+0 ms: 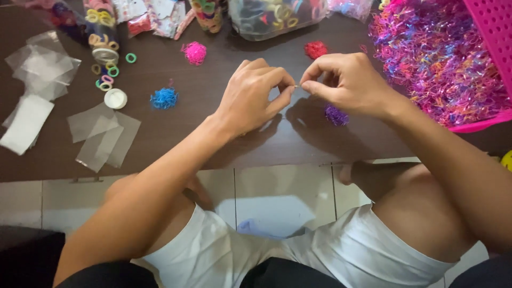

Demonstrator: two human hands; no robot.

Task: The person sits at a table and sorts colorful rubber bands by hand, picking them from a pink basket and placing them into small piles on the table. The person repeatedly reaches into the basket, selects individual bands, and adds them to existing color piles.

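Your left hand (250, 98) and right hand (346, 82) meet fingertip to fingertip above the dark table (176, 144), both pinched tight on something too small to tell. Four small clumps of tiny bands lie around: purple (336, 115) under your right hand, red (316, 49), pink (195, 53), blue (164, 98). A heap of mixed bands (437, 58) fills the right.

The hands (298, 90) meet above the middle of the dark desk (176, 144). Bare desk lies toward 6 o'clock, up to the near edge, and toward 8 o'clock. At 9 o'clock sit a blue clump (164, 98), a white lid (116, 98) and clear plastic sheets (104, 136). At 12 o'clock — a red clump (316, 49), bags behind. At 3 o'clock the pink basket (493, 32) and its heap of bands (437, 58) block passage. A purple clump (336, 115) lies just under the right hand.
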